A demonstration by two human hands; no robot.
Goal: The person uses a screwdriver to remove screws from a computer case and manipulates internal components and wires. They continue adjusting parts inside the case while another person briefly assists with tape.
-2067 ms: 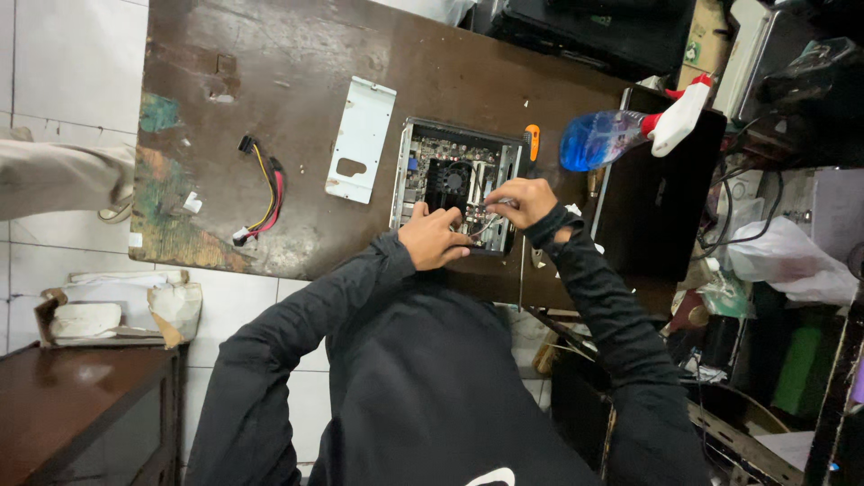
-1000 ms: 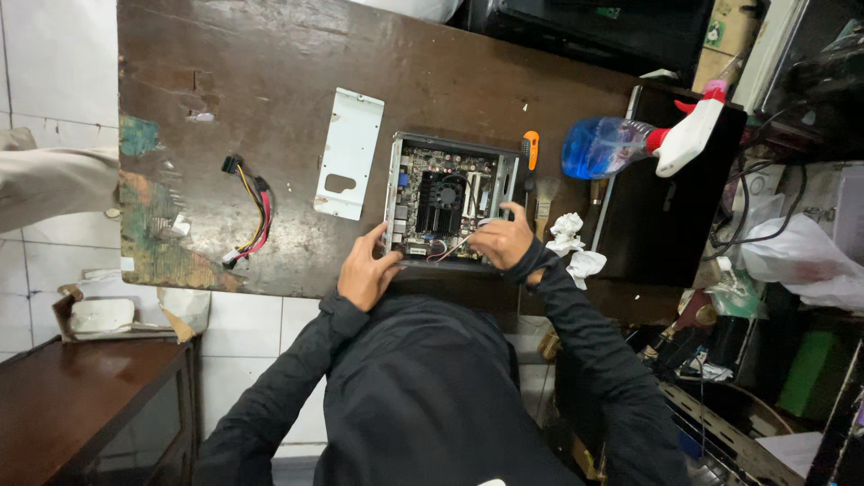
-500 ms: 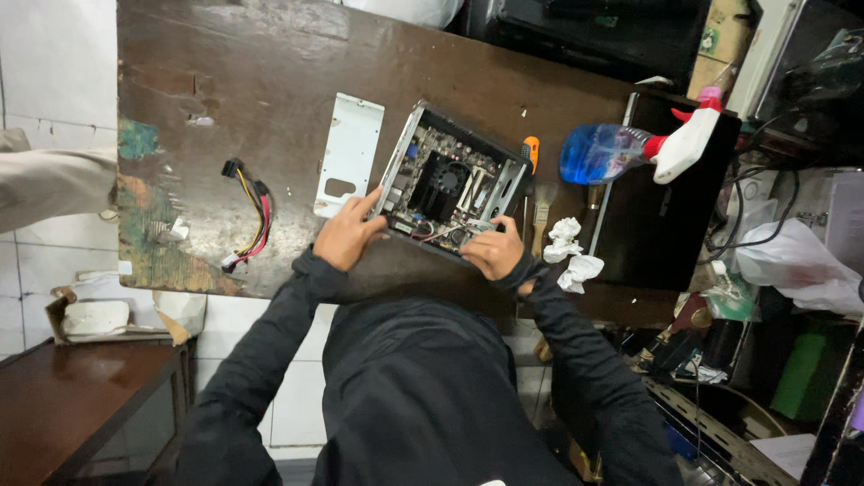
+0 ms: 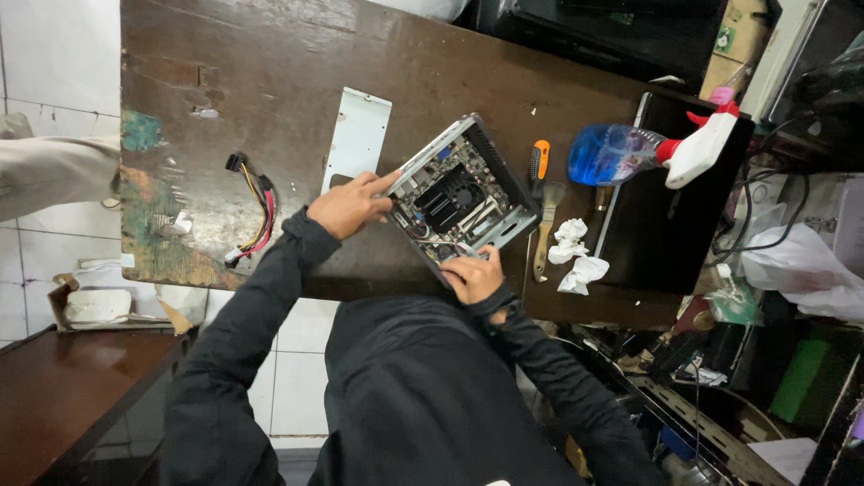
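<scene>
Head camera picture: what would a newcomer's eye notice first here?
First, the opened small computer case at the middle of the dark wooden table, with the left hand and the right hand gripping its edges. Next, the blue spray bottle lying to its right, and the coloured cable bundle to the left.

Worn dark wooden table (image 4: 270,81) with a scattered spread on top.

Left of frame, a bundle of coloured wires (image 4: 255,211); at centre a pale metal panel (image 4: 358,137) and an opened computer case (image 4: 459,193); further right an orange-handled screwdriver (image 4: 538,160), a brush (image 4: 545,229), crumpled tissues (image 4: 576,256) and a blue spray bottle (image 4: 648,151).
</scene>
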